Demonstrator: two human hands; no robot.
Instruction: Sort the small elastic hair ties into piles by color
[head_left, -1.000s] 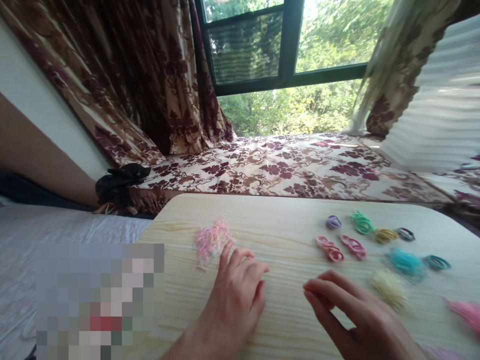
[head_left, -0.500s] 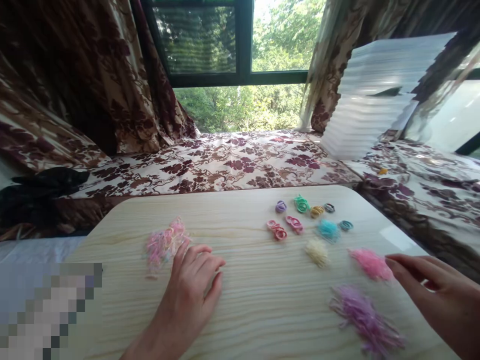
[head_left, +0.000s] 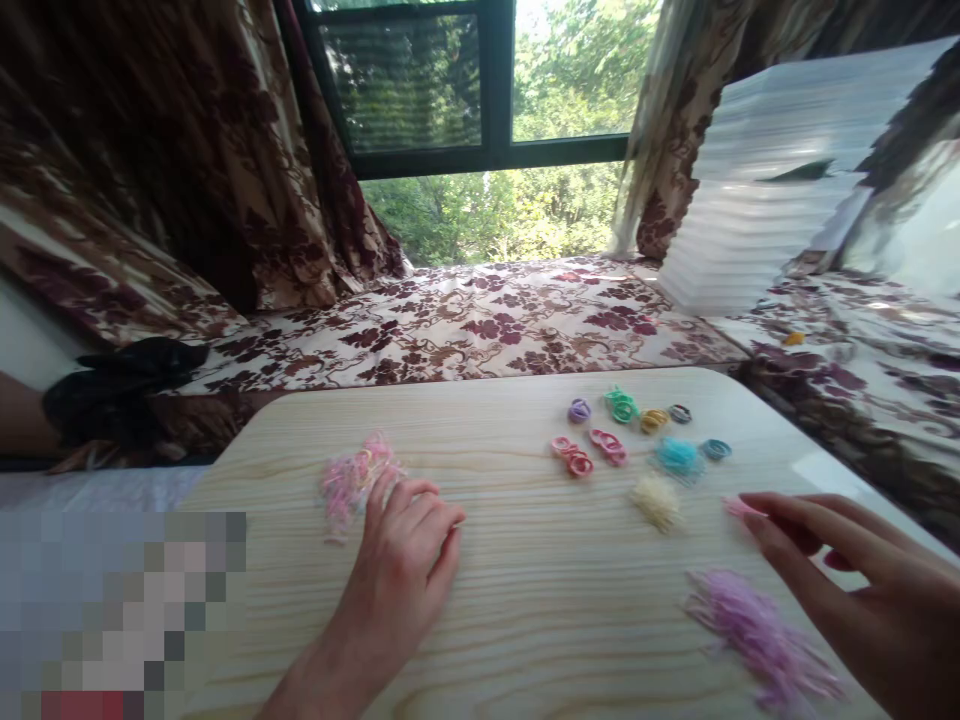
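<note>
Compared with half a second ago, my right hand (head_left: 874, 585) has moved in over the pink bands (head_left: 739, 507). Most of that pile showed then; now only its left end pokes out past the fingertips. A full second ago the same hand was further left, short of the cream bands (head_left: 656, 503). My left hand (head_left: 401, 555) stays beside the mixed pile (head_left: 356, 488).

The pink bands lie on the right part of the counter (head_left: 517, 600), just beyond the purple bands (head_left: 757, 630) and to the right of the cream ones. What I can see of them is a small, blurred tuft of bright pink; the rest is behind the hand. My right thumb and forefinger come close together over it, but I cannot tell whether they pinch a band.

The mixed pile is loose and tangled, mostly pink with pale yellow strands. My left fingers are loosely bent and slightly parted at its near right edge, some tips hidden, so I cannot tell whether they hold anything.
</note>
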